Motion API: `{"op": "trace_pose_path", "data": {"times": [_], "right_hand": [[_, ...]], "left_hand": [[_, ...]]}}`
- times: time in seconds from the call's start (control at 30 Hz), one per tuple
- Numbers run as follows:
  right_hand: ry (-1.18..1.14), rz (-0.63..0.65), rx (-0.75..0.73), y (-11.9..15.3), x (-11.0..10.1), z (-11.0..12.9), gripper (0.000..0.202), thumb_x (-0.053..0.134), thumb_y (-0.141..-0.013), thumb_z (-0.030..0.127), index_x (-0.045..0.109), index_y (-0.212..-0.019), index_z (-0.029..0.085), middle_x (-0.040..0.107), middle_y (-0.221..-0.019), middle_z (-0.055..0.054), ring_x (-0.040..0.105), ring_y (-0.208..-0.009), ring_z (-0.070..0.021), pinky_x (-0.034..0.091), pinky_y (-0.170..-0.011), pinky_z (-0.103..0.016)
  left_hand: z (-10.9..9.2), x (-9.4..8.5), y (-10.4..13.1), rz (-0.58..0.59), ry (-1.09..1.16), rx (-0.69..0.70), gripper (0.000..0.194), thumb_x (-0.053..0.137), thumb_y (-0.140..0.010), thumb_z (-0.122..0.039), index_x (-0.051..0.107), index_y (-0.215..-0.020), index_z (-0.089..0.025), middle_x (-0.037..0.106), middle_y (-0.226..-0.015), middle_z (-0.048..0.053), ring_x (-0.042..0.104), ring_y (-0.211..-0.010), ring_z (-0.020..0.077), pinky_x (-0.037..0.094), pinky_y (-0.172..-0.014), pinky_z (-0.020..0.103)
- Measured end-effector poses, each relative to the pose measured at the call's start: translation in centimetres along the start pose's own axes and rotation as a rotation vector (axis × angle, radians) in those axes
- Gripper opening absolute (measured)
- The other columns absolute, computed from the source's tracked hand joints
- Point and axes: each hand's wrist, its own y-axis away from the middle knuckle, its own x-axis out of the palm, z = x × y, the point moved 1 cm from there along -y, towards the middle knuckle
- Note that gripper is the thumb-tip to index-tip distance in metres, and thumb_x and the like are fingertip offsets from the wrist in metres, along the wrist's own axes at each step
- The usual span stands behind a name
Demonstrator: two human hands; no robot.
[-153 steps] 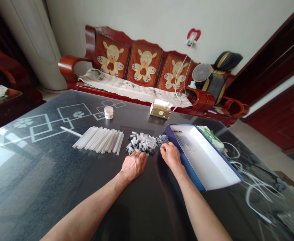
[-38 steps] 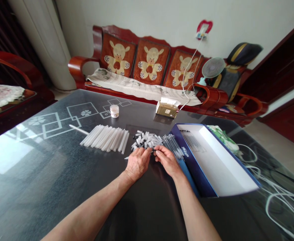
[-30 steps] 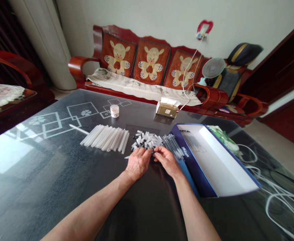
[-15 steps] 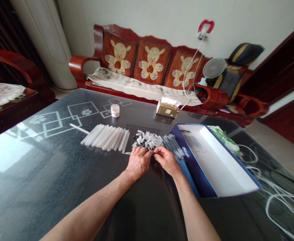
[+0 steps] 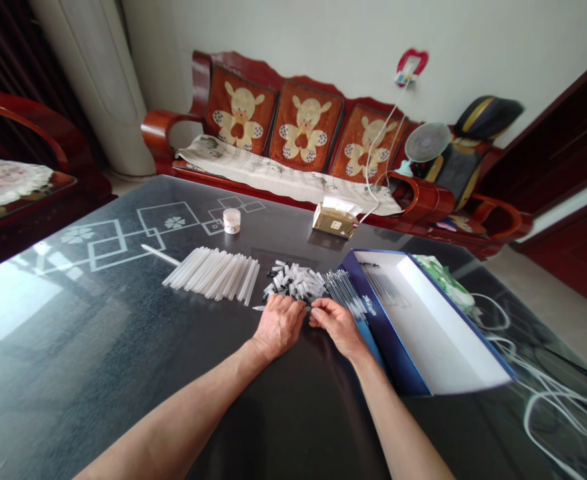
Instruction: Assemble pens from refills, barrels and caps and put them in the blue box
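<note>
Pen gripped in my left hand, long axis sideways, tip toward tabletop's left edge; right hand nearer other end, fingertips pressed together, contents unclear.

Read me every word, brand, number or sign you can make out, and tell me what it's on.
No text can be read for certain.
Blue box: white lettering on its outer side, too small and blurred to read.
Tissue pack: a pale square mark on the front, too small to read.
Small jar: faint marks on its side, too small to tell whether they are letters.
</note>
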Motion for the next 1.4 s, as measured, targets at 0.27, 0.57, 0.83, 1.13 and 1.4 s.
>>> {"op": "trace_pose_path", "data": {"times": [0.27, 0.57, 0.83, 1.13, 1.4], "right_hand": [[0.316, -0.178, -0.122, 0.8, 0.9, -1.2, 0.038, 0.059, -0.082, 0.055, 0.060, -0.073, 0.017, 0.057, -0.058, 0.001, 0.049, -0.046, -0.0090, 0.038, -0.041, -0.019], [0.387, -0.121, -0.216, 1.1, 0.7, -1.1, 0.033, 0.055, -0.086, 0.049, 0.059, -0.097, 0.018, 0.060, -0.066, 0.001, 0.047, -0.045, -0.0092, 0.040, -0.043, -0.021], [0.559, -0.208, -0.242, 1.1, 1.5, -0.7, 0.041, 0.046, -0.091, 0.051, 0.054, -0.066, 0.019, 0.056, -0.058, -0.001, 0.049, -0.045, -0.0101, 0.037, -0.042, -0.021], [0.468, -0.114, -0.265, 1.3, 0.9, -0.7, 0.022, 0.052, -0.087, 0.039, 0.058, -0.093, 0.019, 0.062, -0.068, 0.000, 0.050, -0.046, -0.0104, 0.041, -0.044, -0.021], [0.533, -0.195, -0.265, 1.1, 1.5, -0.6, 0.040, 0.045, -0.091, 0.048, 0.056, -0.068, 0.018, 0.060, -0.067, -0.003, 0.051, -0.047, -0.0102, 0.039, -0.042, -0.022]], "left_hand": [[0.1, 0.2, 0.2, 0.028, 0.019, 0.061, 0.021, 0.044, -0.095, -0.025, 0.062, -0.100, -0.016, 0.061, -0.080, 0.005, 0.051, -0.075, 0.0203, 0.042, -0.076, 0.036], [0.2, 0.3, 0.2, 0.020, -0.017, 0.035, 0.021, 0.045, -0.094, -0.026, 0.063, -0.098, -0.017, 0.059, -0.078, 0.005, 0.051, -0.075, 0.0207, 0.041, -0.074, 0.036], [0.2, 0.2, 0.2, 0.044, 0.000, 0.043, 0.021, 0.045, -0.094, -0.025, 0.063, -0.098, -0.017, 0.059, -0.079, 0.006, 0.050, -0.075, 0.0206, 0.041, -0.075, 0.036], [0.2, 0.3, 0.2, 0.051, -0.016, 0.046, 0.020, 0.045, -0.094, -0.025, 0.063, -0.098, -0.017, 0.059, -0.079, 0.005, 0.050, -0.074, 0.0209, 0.041, -0.074, 0.037], [0.1, 0.2, 0.3, 0.071, -0.011, 0.044, 0.021, 0.044, -0.094, -0.025, 0.064, -0.096, -0.017, 0.059, -0.079, 0.005, 0.050, -0.074, 0.0205, 0.041, -0.075, 0.037]]}}
